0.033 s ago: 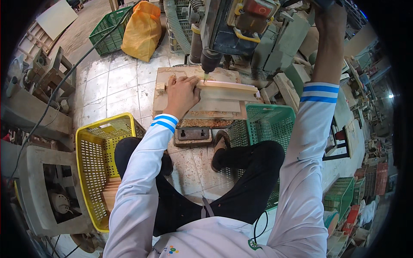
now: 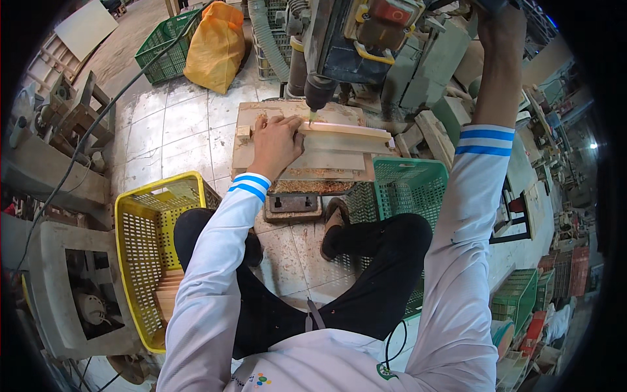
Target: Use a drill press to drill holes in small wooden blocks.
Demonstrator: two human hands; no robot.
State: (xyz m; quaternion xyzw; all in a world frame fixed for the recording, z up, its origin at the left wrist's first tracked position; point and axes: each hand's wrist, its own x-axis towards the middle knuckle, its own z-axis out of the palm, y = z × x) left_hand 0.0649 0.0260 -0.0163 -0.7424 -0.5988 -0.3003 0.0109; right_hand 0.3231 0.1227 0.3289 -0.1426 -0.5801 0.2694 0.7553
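A drill press (image 2: 353, 39) stands in front of me, its chuck (image 2: 320, 91) low over a wooden worktable (image 2: 261, 157). Beneath the chuck, the bit meets a pale wooden strip (image 2: 346, 132) that lies across the table. My left hand (image 2: 277, 140) is closed on the strip's left end, fingers pressed on it close to the bit. Beside that hand sits a small wood block (image 2: 243, 132). Raised at the upper right, my right hand (image 2: 499, 23) grips a dark handle beside the machine's head; its fingers are partly cut off by the picture's edge.
A yellow crate (image 2: 121, 261) with wooden strips (image 2: 168, 291) stands left of my legs, a green crate (image 2: 411, 166) to the right. Wood shavings (image 2: 307, 187) lie at the table's front. An orange sack (image 2: 215, 49) stands beyond. A black cable (image 2: 111, 101) crosses the left side.
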